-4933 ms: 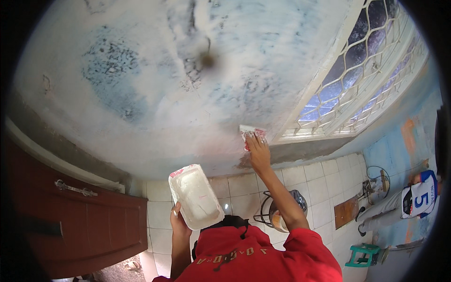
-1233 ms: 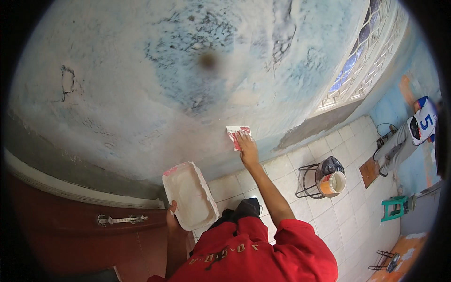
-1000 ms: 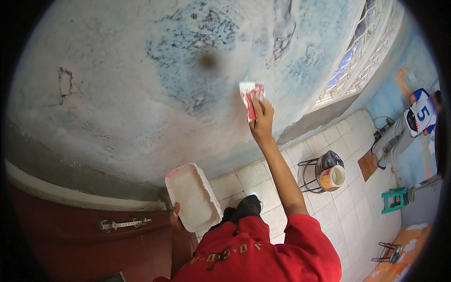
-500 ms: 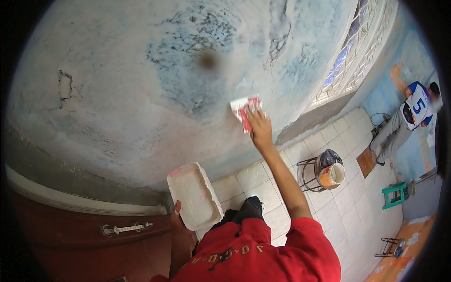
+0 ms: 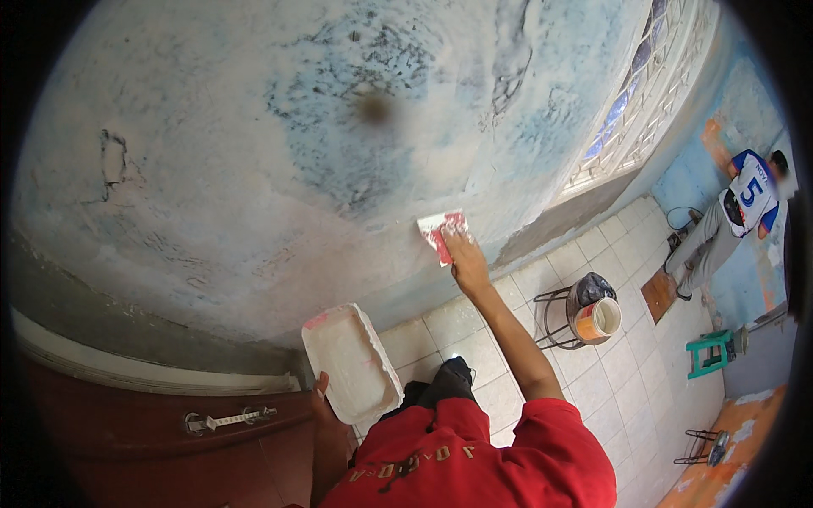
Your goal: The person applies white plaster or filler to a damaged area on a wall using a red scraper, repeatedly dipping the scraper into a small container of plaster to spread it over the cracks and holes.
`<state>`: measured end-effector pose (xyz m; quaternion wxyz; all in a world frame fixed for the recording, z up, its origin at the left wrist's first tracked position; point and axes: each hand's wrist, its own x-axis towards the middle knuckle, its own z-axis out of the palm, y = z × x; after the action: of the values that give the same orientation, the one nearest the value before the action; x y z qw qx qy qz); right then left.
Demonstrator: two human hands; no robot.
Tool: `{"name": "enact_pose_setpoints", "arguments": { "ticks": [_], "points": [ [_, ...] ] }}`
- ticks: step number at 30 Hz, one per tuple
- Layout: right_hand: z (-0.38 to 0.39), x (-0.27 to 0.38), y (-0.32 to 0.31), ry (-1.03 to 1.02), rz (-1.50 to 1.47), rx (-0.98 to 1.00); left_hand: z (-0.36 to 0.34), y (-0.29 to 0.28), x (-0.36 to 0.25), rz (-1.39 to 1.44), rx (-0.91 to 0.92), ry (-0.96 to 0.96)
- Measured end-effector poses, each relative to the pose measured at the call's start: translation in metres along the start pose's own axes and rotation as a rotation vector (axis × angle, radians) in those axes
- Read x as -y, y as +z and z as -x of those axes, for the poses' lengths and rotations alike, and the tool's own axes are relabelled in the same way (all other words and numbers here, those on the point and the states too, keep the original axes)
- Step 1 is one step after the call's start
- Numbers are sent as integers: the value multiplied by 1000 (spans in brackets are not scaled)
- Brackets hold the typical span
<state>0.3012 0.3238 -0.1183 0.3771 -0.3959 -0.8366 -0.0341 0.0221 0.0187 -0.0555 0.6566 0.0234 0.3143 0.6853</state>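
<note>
In my right hand (image 5: 466, 258) is a flat red putty spreader (image 5: 442, 235) smeared with white, its wide edge against the patchy blue and white wall (image 5: 339, 169). The fingers press on the spreader's face. My left hand (image 5: 323, 398) grips the side of a shallow rectangular tray (image 5: 354, 360), held tilted below the spreader. Whitish filler coats the inside of the tray, and a pink patch shows at one corner. Most of the left hand's fingers are hidden under the tray.
Right of me, a round stool (image 5: 555, 317) bears a bucket (image 5: 598, 319) and a dark plastic bag (image 5: 594, 288). A co-worker (image 5: 749, 199) stands at the far right wall near a green stool (image 5: 710, 354). A reddish-brown door (image 5: 169, 449) is at lower left; a grilled window (image 5: 635, 102) is at upper right.
My right hand and the spreader have slid down the wall, closer to the tray. The tray has dipped slightly, still in my left hand.
</note>
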Motion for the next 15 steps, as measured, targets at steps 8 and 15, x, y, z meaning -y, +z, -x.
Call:
{"name": "enact_pose_setpoints", "arguments": {
  "ticks": [8,15],
  "points": [
    [-129,28,-76,-118,86,-315,1,16,-2,-68,30,28],
    [-27,13,-17,-68,68,18,-4,16,-1,-61,78,48]
  ]
}}
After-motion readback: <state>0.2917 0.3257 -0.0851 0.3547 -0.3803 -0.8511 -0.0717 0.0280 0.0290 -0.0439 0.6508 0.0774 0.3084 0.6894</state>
